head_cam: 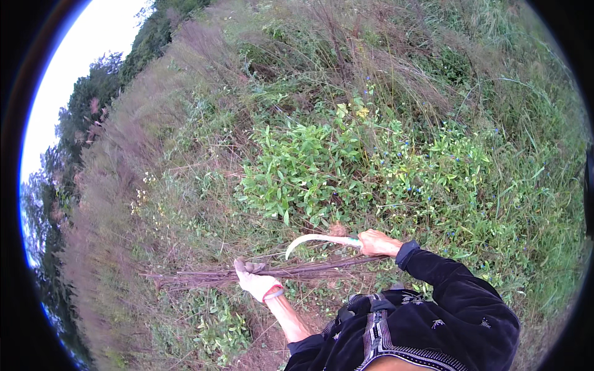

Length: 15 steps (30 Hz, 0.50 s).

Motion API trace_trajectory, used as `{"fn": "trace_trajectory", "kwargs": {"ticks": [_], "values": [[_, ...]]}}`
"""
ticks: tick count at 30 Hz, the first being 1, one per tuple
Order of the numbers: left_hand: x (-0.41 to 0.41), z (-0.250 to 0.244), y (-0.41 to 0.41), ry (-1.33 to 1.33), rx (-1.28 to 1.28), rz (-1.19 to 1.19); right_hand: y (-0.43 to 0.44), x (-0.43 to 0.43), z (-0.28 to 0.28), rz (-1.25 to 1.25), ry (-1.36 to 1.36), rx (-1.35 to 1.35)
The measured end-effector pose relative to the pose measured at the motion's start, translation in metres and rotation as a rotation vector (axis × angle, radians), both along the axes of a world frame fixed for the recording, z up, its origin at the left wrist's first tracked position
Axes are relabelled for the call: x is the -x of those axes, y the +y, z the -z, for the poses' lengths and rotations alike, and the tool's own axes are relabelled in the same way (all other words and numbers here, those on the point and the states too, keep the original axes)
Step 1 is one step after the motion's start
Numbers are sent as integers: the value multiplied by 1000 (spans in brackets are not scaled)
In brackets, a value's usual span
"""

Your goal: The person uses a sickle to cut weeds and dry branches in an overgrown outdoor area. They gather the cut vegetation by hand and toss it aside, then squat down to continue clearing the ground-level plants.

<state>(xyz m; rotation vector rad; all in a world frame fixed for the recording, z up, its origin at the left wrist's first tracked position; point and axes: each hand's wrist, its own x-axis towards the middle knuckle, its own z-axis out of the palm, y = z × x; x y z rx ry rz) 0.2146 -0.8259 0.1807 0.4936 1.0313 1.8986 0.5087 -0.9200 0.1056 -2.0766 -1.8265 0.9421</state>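
Observation:
A bundle of long, thin, brownish-purple dry stalks stretches sideways in front of my body. My left hand, in a pale work glove with a red cuff, grips the bundle left of its middle. In my bare right hand is the handle of a sickle. Its curved, pale blade points left, with the tip bent down towards the bundle. The sickle lies just above the stalks in the view, and I cannot tell whether it touches them. My right fingers hide most of its handle.
A leafy green shrub grows just beyond the sickle. Small blue flowers dot the greenery to its right. Tall dry grass rises at the left, with dark trees behind. Bare reddish soil shows near my left forearm.

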Motion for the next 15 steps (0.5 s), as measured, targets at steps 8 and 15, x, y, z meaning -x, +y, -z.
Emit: {"fn": "trace_trajectory", "kwargs": {"ticks": [8, 15], "values": [[1, -32, -14, 48, -18, -127, -6, -96, -34, 620, 458, -431], [-82, -74, -11, 514, 64, 386, 29, -35, -78, 488, 762, -597]]}}
